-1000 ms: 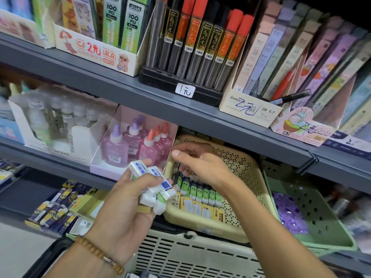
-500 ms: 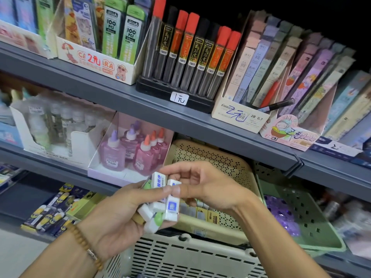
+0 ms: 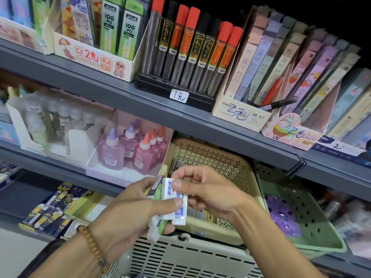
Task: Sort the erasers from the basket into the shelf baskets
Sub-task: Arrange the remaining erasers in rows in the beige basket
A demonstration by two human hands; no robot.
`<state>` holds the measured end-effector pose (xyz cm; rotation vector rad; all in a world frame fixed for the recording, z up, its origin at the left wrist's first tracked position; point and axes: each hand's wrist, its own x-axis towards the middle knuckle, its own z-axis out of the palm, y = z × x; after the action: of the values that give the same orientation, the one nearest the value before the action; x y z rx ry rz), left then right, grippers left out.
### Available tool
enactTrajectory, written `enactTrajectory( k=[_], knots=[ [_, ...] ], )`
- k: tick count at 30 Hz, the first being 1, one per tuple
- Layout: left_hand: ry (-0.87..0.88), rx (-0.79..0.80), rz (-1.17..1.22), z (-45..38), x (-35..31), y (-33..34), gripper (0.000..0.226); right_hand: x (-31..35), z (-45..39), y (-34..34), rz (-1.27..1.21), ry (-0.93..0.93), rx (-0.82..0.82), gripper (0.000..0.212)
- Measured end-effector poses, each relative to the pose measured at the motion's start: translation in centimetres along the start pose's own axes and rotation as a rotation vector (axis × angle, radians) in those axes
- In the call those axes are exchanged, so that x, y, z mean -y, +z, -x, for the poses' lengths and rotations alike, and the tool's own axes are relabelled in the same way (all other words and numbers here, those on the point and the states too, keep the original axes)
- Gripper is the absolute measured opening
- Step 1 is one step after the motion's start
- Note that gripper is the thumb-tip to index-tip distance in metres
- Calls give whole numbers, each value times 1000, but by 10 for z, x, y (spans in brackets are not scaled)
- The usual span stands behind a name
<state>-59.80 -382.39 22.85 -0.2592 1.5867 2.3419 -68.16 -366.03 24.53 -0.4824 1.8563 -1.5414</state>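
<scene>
My left hand [image 3: 128,213] grips a bunch of several erasers [image 3: 170,201], white with blue or green sleeves, its thumb pressed across them. My right hand [image 3: 208,193] pinches the top of one white-and-blue eraser in that bunch with thumb and forefinger. Both hands hover in front of the beige shelf basket [image 3: 218,163], whose contents are mostly hidden behind them. To its right sits a green shelf basket [image 3: 313,233] with purple items inside. Below my hands is the slotted cream carry basket [image 3: 180,261].
Pink and purple glue bottles [image 3: 130,149] stand in a white box left of the beige basket. Clear bottles [image 3: 48,121] are further left. The grey upper shelf edge [image 3: 180,117] overhangs the baskets. Yellow-blue erasers [image 3: 46,215] lie on the lower shelf.
My right hand came out of the beige basket and back to the bunch in my left hand, where it now pinches one eraser. The view has moved closer.
</scene>
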Motion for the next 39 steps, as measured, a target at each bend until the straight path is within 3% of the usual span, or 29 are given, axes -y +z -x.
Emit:
enactTrajectory(
  k=[2,5,9,14,17,20,21,24,26,29,32,35,37,39],
  knots=[
    [5,-1,80,-2,1,-2,53,-5,-5,-13,-80,0,-73,2],
    [13,-41,228,-4,2,-5,37,-19,-18,-49,-136,60,-365,12],
    [-4,-124,338,-7,-5,-3,31,-34,-43,-92,99,227,-597,8],
    [0,-158,440,-8,-8,-5,29,-44,-83,-99,312,354,-633,12],
    [18,-148,481,-9,-3,-9,32,-53,-94,-89,359,301,-657,10],
    [-6,-145,488,-12,-3,-10,39,-57,-91,-86,569,216,-658,6],
    [-18,-146,498,-12,-3,-9,43,-56,-88,-85,657,205,-640,11],
    [-30,-159,535,-12,-4,-10,53,-53,-79,-84,847,217,-505,51],
    [-27,-150,564,-11,-4,-10,55,-54,-78,-81,898,235,-424,63],
    [-23,-139,596,-10,-5,-10,54,-56,-79,-79,921,242,-448,65],
    [-19,-127,602,-10,-5,-7,53,-47,-73,-72,975,189,-531,54],
    [-13,-104,623,-9,-6,-7,54,-26,-54,-51,717,16,-628,30],
    [2,-107,657,-9,-6,-6,54,-10,-34,-26,524,-144,-576,15],
    [39,-104,709,-9,-7,-6,48,0,-13,-1,430,-253,-445,21]
  ],
)
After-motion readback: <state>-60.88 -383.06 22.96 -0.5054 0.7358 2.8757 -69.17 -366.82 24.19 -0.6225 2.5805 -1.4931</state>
